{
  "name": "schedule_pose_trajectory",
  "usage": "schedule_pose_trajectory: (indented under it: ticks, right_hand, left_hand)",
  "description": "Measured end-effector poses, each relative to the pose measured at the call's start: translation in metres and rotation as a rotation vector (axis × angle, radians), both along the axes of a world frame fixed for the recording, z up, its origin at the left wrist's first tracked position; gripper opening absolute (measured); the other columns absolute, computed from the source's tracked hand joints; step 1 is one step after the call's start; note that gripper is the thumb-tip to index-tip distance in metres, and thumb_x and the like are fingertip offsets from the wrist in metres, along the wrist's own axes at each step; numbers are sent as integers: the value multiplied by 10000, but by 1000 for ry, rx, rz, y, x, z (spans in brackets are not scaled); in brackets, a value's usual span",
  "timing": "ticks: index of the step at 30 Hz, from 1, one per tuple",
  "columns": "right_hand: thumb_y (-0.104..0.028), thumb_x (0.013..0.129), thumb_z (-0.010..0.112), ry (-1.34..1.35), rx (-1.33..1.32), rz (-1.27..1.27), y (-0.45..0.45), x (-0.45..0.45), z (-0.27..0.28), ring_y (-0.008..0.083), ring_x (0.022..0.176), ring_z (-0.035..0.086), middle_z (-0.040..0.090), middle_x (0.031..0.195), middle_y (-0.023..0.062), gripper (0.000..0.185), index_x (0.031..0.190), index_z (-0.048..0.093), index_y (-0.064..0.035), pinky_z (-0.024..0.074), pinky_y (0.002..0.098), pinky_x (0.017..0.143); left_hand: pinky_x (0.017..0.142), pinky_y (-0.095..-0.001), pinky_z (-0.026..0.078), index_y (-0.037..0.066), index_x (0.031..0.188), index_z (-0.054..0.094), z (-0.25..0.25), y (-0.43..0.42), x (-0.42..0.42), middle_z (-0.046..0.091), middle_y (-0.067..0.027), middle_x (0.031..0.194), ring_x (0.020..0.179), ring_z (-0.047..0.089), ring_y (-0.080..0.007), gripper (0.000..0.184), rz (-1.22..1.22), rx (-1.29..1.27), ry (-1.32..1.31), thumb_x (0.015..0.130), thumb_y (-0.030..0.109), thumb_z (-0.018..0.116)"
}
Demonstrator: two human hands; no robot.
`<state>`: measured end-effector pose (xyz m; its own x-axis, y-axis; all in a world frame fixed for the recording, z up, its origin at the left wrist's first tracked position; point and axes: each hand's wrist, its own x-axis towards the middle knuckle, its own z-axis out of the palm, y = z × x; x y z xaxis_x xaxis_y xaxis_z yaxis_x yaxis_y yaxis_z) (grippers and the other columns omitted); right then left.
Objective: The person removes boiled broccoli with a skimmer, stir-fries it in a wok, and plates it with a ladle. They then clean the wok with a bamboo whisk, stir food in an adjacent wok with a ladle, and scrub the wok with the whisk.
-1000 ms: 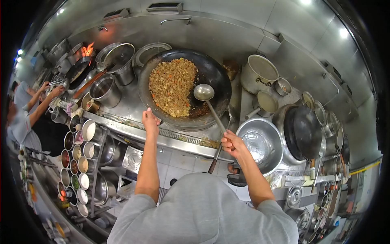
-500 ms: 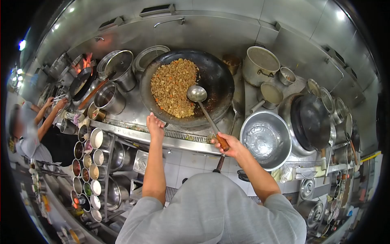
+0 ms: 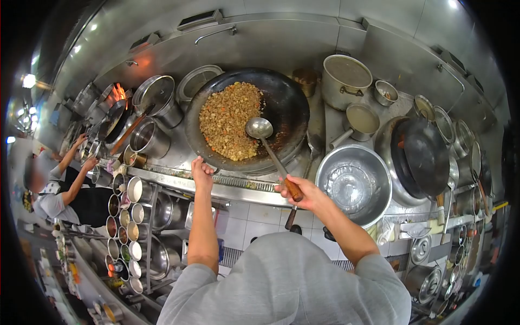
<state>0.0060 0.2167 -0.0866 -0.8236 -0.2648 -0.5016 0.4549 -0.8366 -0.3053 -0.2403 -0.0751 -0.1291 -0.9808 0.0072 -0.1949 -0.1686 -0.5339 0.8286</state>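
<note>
My right hand is wrapped round the wooden grip of a long steel ladle. The ladle's round bowl rests at the right edge of a heap of fried rice, brown with bits of egg and orange pieces. The rice lies in the left half of a large black wok; the bare right half shows dark oily metal. At the wok's near left rim, my left hand is closed on the wok's small handle, mostly hidden by the fingers.
A big steel basin stands right of the wok, with stacked dark woks beyond it. Pots line the back. Seasoning tins fill a rack at lower left. A co-worker works there near a burner flame.
The whole view has shifted slightly. The ladle's bowl stays by the right edge of the rice, and both hands keep their holds. The co-worker's arms have moved a little.
</note>
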Motion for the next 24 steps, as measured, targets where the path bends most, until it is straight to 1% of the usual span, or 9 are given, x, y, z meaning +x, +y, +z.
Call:
schedule_pose_trajectory:
  ticks: [4, 11, 13, 15, 18, 19, 20, 22, 24]
  right_hand:
    - [-421, 1014, 478, -6, 68, 75, 6, 1, -6, 253, 910, 690, 661, 1143, 165, 359, 1204, 495, -117, 551, 404, 696]
    - [-487, 998, 473, 2, 173, 122, 11, 1, 3, 242, 972, 667, 659, 1161, 145, 461, 1261, 494, -109, 551, 409, 722]
    - [-496, 1015, 422, 14, 110, 129, 14, 2, -2, 297, 1062, 650, 636, 1199, 160, 455, 1264, 482, -119, 538, 477, 833]
    - [-510, 1009, 422, 58, 125, 78, 16, 9, -15, 305, 1060, 647, 632, 1195, 164, 482, 1270, 474, -108, 539, 487, 838]
    - [-476, 1000, 471, 70, 162, -60, 10, 30, -34, 303, 1003, 655, 637, 1145, 163, 518, 1328, 430, -77, 552, 503, 835]
    - [-431, 993, 504, 63, 186, -99, 7, 44, -39, 294, 974, 660, 638, 1130, 158, 513, 1350, 415, -74, 560, 495, 818]
    - [-385, 985, 537, 54, 216, -166, 9, 62, -40, 285, 944, 665, 640, 1115, 154, 517, 1372, 400, -71, 568, 487, 800]
    - [-278, 963, 572, 96, 286, -150, -5, 105, -27, 266, 900, 673, 640, 1079, 130, 538, 1438, 374, -126, 586, 455, 749]
    - [-267, 955, 578, 83, 437, -139, -26, 155, -46, 249, 881, 672, 636, 1059, 116, 557, 1462, 366, -172, 590, 439, 725]
  left_hand:
    - [569, -341, 429, 143, 1007, 524, -4, -6, 3, 389, 16, 639, 564, 425, -133, 134, -98, 36, -24, 968, 259, 579]
    - [675, -407, 510, 157, 1176, 516, -7, -13, 3, 536, -32, 738, 677, 548, -191, 250, -183, 50, -36, 958, 253, 591]
    - [700, -420, 521, 161, 1224, 494, -4, -16, 1, 569, -62, 809, 726, 572, -210, 298, -179, 13, -73, 958, 249, 592]
    - [761, -444, 537, 179, 1335, 412, 0, -22, 1, 600, -132, 1016, 883, 605, -259, 427, -223, -13, -123, 953, 245, 593]
    - [786, -433, 530, 199, 1369, 371, 6, -33, 21, 587, -131, 1075, 938, 596, -260, 481, -125, -157, -218, 946, 245, 596]
    - [727, -401, 522, 227, 1345, 392, -8, -38, 27, 591, -77, 1081, 925, 569, -188, 493, 25, -309, -205, 919, 302, 630]
    - [653, -349, 489, 239, 1329, 412, -28, -49, 27, 578, -26, 1040, 861, 539, -145, 470, 140, -415, -68, 913, 236, 630]
    - [750, -359, 460, 209, 1311, 457, -12, -46, 40, 609, -30, 981, 774, 522, -189, 370, 331, -845, 66, 953, 213, 549]
    - [838, -358, 432, 97, 1333, 448, 19, -23, 63, 551, -85, 1102, 913, 509, -196, 386, 313, -811, 472, 957, 103, 535]
